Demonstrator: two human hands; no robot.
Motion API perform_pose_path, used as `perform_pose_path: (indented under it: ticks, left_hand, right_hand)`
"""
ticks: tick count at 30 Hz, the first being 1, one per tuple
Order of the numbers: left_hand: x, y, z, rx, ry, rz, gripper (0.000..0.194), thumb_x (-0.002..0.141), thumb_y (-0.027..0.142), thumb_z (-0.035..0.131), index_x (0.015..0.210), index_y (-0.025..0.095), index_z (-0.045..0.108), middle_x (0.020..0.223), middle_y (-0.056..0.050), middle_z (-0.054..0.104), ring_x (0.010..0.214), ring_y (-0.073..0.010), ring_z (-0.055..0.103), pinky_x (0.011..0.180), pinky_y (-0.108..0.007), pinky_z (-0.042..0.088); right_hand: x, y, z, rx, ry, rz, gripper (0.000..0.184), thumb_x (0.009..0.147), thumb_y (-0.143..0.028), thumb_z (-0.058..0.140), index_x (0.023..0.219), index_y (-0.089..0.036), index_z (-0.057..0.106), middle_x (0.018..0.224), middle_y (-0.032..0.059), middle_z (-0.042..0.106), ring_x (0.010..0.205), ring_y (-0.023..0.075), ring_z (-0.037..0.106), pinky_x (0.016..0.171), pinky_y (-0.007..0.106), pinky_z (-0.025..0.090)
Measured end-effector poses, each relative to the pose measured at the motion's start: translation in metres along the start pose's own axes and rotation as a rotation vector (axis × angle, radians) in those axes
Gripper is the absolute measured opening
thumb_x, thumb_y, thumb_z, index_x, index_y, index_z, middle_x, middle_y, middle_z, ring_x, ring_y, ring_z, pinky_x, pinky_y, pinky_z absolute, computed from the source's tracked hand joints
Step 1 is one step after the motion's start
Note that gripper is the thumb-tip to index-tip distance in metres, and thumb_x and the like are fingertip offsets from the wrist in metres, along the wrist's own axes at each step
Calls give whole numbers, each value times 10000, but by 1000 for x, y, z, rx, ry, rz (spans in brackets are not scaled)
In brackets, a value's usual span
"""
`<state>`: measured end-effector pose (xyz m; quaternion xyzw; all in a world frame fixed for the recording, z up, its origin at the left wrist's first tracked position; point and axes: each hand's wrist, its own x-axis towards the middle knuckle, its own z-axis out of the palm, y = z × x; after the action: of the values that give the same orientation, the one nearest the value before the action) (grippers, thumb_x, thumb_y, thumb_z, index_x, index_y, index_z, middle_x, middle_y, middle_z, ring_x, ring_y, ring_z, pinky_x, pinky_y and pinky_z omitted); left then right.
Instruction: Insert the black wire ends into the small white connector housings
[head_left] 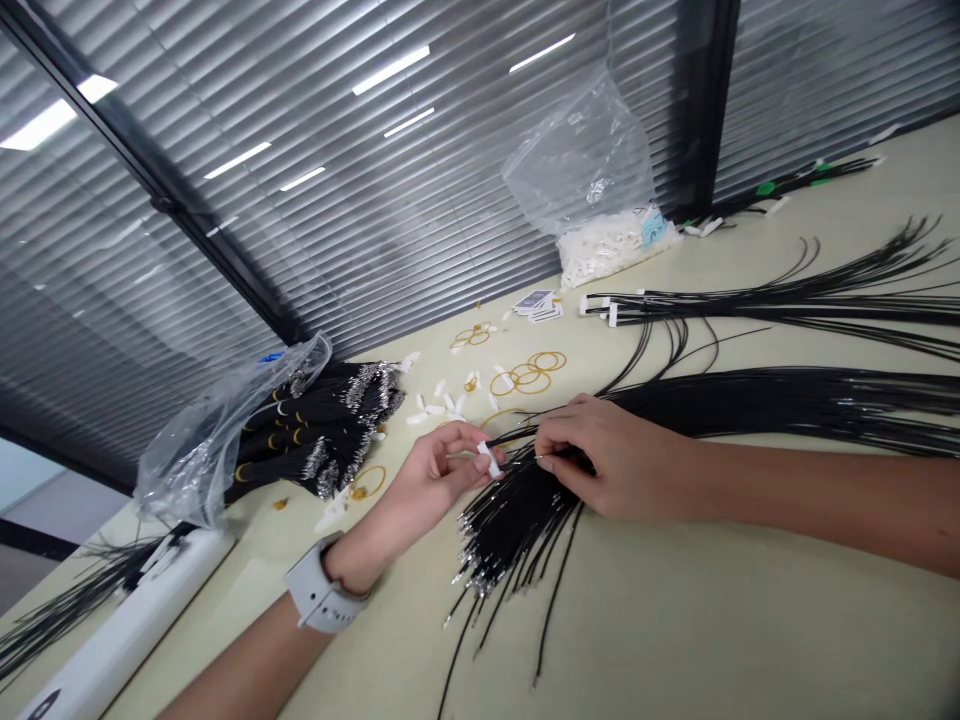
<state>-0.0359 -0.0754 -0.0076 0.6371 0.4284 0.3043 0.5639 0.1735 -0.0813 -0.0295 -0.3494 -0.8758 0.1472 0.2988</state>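
Observation:
Between the thumb and fingers of my left hand (446, 470) is a small white connector housing (490, 459), with black wire running from it toward the right. My right hand (600, 450) is closed in a pinch just to its right, over a large bundle of black wires (510, 520). A thin wire end with a metal tip (539, 458) shows at the right thumb and forefinger. The bundle's many metal-tipped ends fan out below both hands, and its long part stretches away to the right under my right forearm.
Loose white housings (442, 403) and yellow rubber bands (529, 375) lie beyond my hands. A clear bag of white housings (607, 245) stands by the blinds. Wires with white housings (720, 303) lie at right; banded black bundles (315, 420) lie at left near a long white case (142, 630).

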Motion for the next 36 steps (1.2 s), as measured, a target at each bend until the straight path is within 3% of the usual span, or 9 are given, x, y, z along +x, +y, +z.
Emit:
perform_pose_path:
  ticks: [13, 20, 25, 36]
  left_hand:
    - [1, 0, 6, -58, 82, -46, 206, 748, 204, 652, 877, 122, 514, 861, -35, 600, 779, -91, 602, 724, -195, 468]
    - [1, 6, 2, -131, 154, -61, 230, 719, 176, 679, 889, 117, 535, 851, -34, 644, 750, -96, 623, 756, -212, 492]
    - [0, 9, 1, -162, 195, -100, 272, 676, 128, 702, 893, 108, 539, 887, -47, 654, 750, -95, 632, 767, -196, 491]
    - [0, 7, -1, -145, 166, -83, 229, 721, 162, 680, 899, 106, 547, 872, -43, 650, 744, -79, 626, 756, -176, 497]
  right_hand:
    - [1, 2, 3, -20, -9, -43, 95, 774, -104, 447, 712, -140, 510, 698, -15, 554, 667, 92, 472, 738, 297, 304]
    - [3, 8, 3, 24, 139, -102, 174, 896, -232, 408, 831, -156, 551, 794, 0, 553, 748, 96, 487, 749, 271, 346]
    - [2, 7, 0, 35, 279, -172, 162, 896, -192, 398, 807, -135, 521, 813, 29, 517, 746, 94, 465, 701, 242, 368]
    - [0, 9, 5, -127, 233, -25, 118, 788, -126, 440, 724, -142, 538, 705, -1, 558, 646, 104, 474, 654, 267, 362]
